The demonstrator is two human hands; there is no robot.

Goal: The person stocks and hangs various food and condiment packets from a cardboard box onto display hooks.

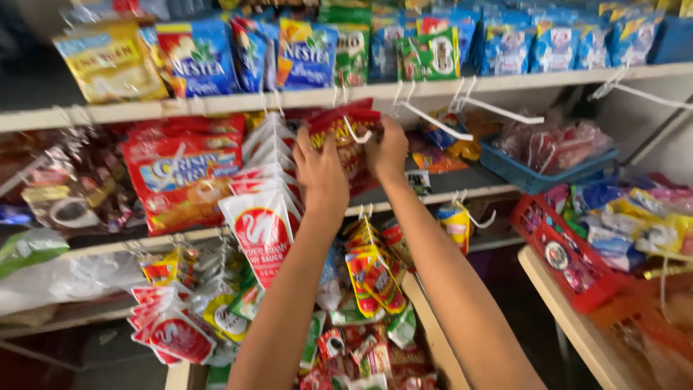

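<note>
Both hands on a red sachet at a shelf hook

The left hand (321, 173) and the right hand (388, 150) are raised side by side, each with fingers closed on the glossy red and yellow plastic sachet (346, 137). That sachet hangs at the curved tip of a white wire display hook (355, 133), just under the far white shelf edge (216, 105). Left of the left hand, touching distance away, a row of white pouches printed with a red swan (263, 217) hangs in a stack. Further left sits a large red snack bag (184, 180). To the right stands a blue plastic basket (538, 170), and nearer on the right a red plastic basket (570, 260) rests on a wooden counter
</note>
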